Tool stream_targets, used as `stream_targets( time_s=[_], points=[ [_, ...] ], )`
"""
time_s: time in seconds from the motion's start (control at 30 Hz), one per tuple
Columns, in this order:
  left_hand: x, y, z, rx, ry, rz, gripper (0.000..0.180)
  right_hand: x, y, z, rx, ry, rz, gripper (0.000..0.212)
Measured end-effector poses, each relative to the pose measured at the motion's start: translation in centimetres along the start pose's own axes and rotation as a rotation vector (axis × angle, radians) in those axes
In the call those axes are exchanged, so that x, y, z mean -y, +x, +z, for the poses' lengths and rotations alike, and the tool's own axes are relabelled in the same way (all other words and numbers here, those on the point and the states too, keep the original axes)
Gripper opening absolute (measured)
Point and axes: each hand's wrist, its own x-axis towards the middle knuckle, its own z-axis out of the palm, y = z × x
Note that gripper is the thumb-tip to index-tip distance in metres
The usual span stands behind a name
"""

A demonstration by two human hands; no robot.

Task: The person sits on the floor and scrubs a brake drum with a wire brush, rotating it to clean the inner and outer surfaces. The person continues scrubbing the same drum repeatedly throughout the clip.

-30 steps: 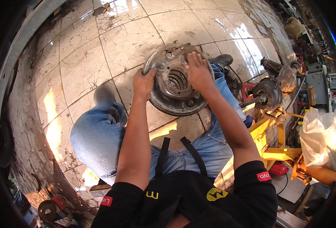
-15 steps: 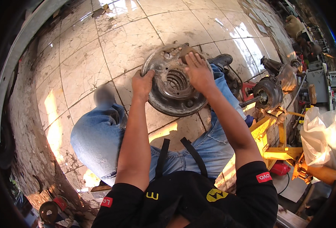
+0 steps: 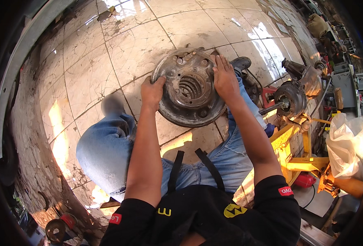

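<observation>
A round, worn metal brake backing plate (image 3: 171, 96) is in front of me over the tiled floor, tilted toward me. Through its large centre hole the coils of a spring show. My left hand (image 3: 152, 92) grips the plate's left rim, thumb on the face and fingers behind it. Flat against the right side of the plate lies my right hand (image 3: 226, 80), its fingers stretched out and pointing away from me. Just past those fingertips a small dark brown piece (image 3: 215, 53) peeks out. Most of it is hidden, so its kind is unclear.
An axle housing with a round hub (image 3: 290, 100) stands at the right, by a yellow metal stand (image 3: 286, 141). A whitish plastic bag (image 3: 345, 141) hangs near it. My bent legs in jeans (image 3: 103, 149) flank the plate. Light tiles (image 3: 140, 41) cover the floor.
My right hand has slid rightward across the plate, from the upper face to its right edge, and the brown piece under its fingers has shifted too. The left hand keeps its hold.
</observation>
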Motion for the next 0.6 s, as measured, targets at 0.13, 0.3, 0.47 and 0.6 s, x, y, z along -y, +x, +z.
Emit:
stream_targets(
  time_s=[0.13,0.3,0.47,0.6],
  points=[
    [-0.6,-0.4,0.1,-0.011,0.029,0.016,0.043,0.2,-1.2,0.7,0.142,-0.224,-0.028,0.050],
    [-0.6,-0.4,0.2,-0.011,0.019,0.002,0.042,1.2,-0.8,1.0,0.160,-0.298,-0.028,0.055],
    [-0.7,-0.4,0.5,-0.032,0.049,-0.020,0.042,1.2,-0.9,1.2,0.215,-0.274,-0.025,0.056],
    [-0.5,-0.3,0.3,-0.022,0.040,-0.018,0.043,1.9,-0.6,-0.1,0.264,-0.254,-0.015,0.055]
  ],
)
